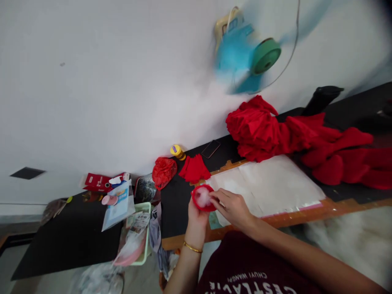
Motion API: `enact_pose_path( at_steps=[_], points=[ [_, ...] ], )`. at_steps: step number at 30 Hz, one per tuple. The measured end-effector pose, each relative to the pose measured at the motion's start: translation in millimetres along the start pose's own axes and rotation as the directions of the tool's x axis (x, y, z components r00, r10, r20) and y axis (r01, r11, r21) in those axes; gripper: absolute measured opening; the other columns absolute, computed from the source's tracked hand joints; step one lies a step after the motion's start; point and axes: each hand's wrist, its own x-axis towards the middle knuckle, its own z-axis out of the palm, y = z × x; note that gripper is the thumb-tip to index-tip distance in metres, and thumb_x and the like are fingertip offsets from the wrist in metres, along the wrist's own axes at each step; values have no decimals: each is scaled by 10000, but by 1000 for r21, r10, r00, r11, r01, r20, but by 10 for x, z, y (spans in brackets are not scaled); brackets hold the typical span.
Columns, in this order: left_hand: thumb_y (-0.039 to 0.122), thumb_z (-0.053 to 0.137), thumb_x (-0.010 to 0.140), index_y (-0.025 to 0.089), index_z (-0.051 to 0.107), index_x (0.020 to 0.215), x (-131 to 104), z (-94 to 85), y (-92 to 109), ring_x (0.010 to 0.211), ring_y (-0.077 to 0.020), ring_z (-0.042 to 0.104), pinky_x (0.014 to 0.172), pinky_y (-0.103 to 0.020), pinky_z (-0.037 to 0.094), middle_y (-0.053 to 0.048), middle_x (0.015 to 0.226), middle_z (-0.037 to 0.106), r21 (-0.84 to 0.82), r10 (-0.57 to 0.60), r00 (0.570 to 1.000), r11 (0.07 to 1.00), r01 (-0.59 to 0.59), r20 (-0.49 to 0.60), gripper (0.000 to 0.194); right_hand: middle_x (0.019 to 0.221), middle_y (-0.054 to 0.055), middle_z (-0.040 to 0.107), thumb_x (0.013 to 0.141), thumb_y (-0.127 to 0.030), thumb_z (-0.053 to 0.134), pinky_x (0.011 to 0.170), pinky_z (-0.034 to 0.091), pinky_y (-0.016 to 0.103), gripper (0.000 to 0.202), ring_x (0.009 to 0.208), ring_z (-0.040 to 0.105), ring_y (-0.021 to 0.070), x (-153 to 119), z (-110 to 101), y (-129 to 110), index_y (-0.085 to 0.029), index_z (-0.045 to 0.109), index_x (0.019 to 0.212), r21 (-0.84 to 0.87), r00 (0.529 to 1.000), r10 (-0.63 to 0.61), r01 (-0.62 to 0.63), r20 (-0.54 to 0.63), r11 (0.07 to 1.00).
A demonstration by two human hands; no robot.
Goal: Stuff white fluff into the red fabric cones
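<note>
A small red fabric pouch [212,208], round and wide at its mouth, rests in my left hand [197,214], whose fingers wrap it from below. White fluffy stuffing [202,197] fills the opening. My right hand [232,207] reaches in from the right with its fingertips closed at the stuffing by the rim; part of the fingers is hidden there. Just beyond the pouch lie flat red fabric pieces [194,169]. A large heap of red fabric pieces [260,130] spreads along the back right, behind a white sheet [266,185] on the table.
A blurred blue fan [245,57] hangs on the wall. On the black table [177,212] are a phone [211,149], a yellow-lidded jar [178,152] and a red plastic bag [164,172]. A light-green basket [147,234] stands left, near a second black table [76,237]. White fluff [358,237] lies lower right.
</note>
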Motion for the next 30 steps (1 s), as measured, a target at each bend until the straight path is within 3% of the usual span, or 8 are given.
enact_pose_path(
  at_steps=[5,10,16,22,26,30],
  points=[
    [258,453,945,141,683,793,-73,39,-38,615,-132,629,583,-211,529,-51,707,685,59,-25,999,998,23,41,299,912,67,671,954,-212,530,692,509,270,155,837,626,190,43,14,-62,-195,684,963,-177,993,-95,106,72,978],
    [293,439,967,106,696,834,-105,80,-118,719,-135,669,749,-216,543,-85,801,705,35,26,999,999,-27,36,344,1023,93,688,914,-104,541,752,540,311,152,930,609,224,17,94,15,-154,672,972,-220,956,-231,268,180,938],
    [326,407,982,98,705,874,-74,118,-95,775,-162,693,815,-261,545,-120,862,733,-24,-25,1000,999,25,6,391,1140,135,676,883,-54,509,741,563,307,300,950,658,223,-25,174,134,-134,642,1140,-315,964,-51,135,261,940],
    [357,590,900,108,719,894,-92,64,-177,825,-187,708,878,-299,533,-112,912,753,39,1,998,999,-4,69,280,898,133,729,829,-74,561,686,534,271,180,790,689,205,73,190,121,-118,715,911,-320,891,133,14,434,947],
    [296,594,886,109,704,807,-52,-1,-193,707,-162,683,766,-275,550,-82,790,734,52,-28,998,998,25,58,231,840,77,723,833,-131,592,714,530,262,113,798,680,191,66,159,160,-160,701,836,-193,926,102,-32,364,981],
    [235,515,908,116,681,775,22,-41,-139,620,-142,638,635,-240,533,-69,712,690,41,-62,997,997,60,49,244,1061,54,707,910,-170,542,821,546,283,192,960,669,180,-7,84,197,-216,685,1030,26,971,-62,58,229,998]
  ],
)
